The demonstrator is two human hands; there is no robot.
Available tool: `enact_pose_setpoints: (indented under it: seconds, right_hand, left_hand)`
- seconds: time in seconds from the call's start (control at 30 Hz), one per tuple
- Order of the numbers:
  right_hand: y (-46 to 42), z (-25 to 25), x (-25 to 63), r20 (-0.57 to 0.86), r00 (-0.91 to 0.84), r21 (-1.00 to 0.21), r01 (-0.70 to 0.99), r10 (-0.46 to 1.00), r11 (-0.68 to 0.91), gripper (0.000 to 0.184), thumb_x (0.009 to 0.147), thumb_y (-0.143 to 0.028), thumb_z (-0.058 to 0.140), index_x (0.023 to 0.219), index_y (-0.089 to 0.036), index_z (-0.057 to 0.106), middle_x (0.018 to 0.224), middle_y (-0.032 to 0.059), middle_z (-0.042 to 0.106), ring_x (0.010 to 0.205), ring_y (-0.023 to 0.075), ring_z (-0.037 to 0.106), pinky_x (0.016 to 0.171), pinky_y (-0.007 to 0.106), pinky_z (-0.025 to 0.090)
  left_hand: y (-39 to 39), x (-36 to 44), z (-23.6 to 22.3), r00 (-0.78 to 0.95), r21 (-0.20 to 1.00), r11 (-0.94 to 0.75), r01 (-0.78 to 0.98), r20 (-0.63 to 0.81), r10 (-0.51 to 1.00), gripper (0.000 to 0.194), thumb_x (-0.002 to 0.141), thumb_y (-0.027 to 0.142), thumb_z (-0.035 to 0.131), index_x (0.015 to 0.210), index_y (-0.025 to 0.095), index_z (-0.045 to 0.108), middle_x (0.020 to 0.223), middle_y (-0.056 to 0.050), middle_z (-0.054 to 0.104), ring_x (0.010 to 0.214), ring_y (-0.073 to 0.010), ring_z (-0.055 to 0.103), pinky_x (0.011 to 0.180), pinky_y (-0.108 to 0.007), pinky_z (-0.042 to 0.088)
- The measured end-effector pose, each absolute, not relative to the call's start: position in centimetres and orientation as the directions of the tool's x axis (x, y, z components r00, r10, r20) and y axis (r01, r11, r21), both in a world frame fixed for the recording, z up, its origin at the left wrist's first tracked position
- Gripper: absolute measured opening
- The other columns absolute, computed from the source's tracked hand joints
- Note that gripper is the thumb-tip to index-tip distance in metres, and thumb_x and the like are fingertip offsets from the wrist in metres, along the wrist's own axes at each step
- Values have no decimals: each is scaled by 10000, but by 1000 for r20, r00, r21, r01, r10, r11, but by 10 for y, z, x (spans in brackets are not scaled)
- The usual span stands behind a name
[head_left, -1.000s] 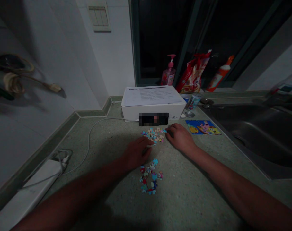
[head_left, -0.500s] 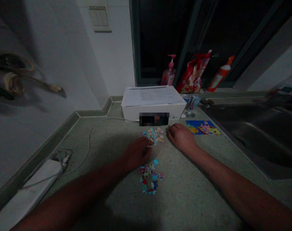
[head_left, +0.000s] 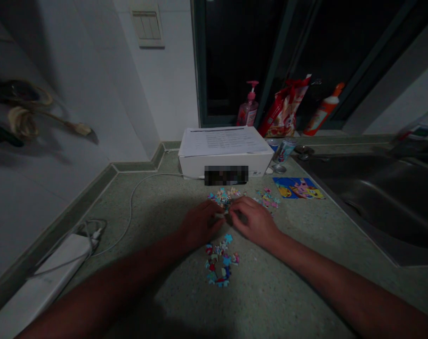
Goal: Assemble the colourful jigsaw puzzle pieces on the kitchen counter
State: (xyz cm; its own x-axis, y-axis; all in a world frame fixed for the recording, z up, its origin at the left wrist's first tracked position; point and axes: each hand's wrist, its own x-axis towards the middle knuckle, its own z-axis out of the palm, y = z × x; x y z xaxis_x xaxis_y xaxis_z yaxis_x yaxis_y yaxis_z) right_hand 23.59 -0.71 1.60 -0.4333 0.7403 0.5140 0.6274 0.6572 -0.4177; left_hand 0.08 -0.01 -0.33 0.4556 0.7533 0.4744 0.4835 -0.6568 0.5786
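Note:
My left hand (head_left: 201, 221) is closed in a pinch on a small pale puzzle piece (head_left: 219, 215), just in front of a pile of loose puzzle pieces (head_left: 222, 193). Close to its fingertips, my right hand (head_left: 252, 217) has its thumb and fingers drawn together; what lies between them is too small to make out. Behind the right hand, more puzzle pieces (head_left: 268, 197) are scattered, partly covered by it. Nearer to me lies a rough ring of colourful puzzle pieces (head_left: 226, 260), some touching. A bright cartoon picture card (head_left: 298, 188) lies flat at the right.
A white box (head_left: 192, 164) with a printed sheet (head_left: 224, 140) on top stands behind the pile. A white cable (head_left: 131, 202) runs to a power strip (head_left: 58, 263) on the left. Cans (head_left: 285, 149) stand by the box. A sink (head_left: 376, 197) borders the counter's right side.
My right hand has moved left and toward me, up to the left hand's fingertips, uncovering the scattered pieces at the right. My left hand has barely moved and keeps its pale piece.

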Motion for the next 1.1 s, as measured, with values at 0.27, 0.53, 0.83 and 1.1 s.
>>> enact_pose_setpoints:
  seconds: [0.27,0.53,0.83,1.1]
  right_hand:
    - [-8,15,236,518,-490,-413,574,701,707,168,1017,-176,586,1017,-237,743,1025,110,789,976,268,745,867,429,602]
    - [-8,11,234,461,-456,-497,578,761,647,144,1008,-185,604,974,-236,734,974,89,779,953,264,747,850,415,599]
    - [-8,13,233,414,-436,-597,533,799,599,135,1001,-223,603,960,-246,729,977,80,780,936,248,743,839,406,578]
    - [-8,14,233,371,-440,-670,482,817,564,171,1013,-238,594,961,-232,757,961,77,776,872,222,733,799,381,579]
  left_hand:
    - [3,3,-6,479,463,-735,495,561,675,75,990,171,670,1018,238,689,953,-19,757,810,-188,734,745,-317,614]
    - [3,3,-6,466,427,-754,500,600,650,107,993,146,638,992,239,692,941,-23,760,841,-192,746,777,-317,628]
    - [1,0,-1,467,446,-729,519,567,679,179,996,180,631,991,347,694,958,18,786,847,-209,767,761,-366,660]
    - [4,0,-6,484,397,-799,451,644,593,102,1015,163,663,1012,261,688,988,-20,778,852,-194,762,765,-346,666]
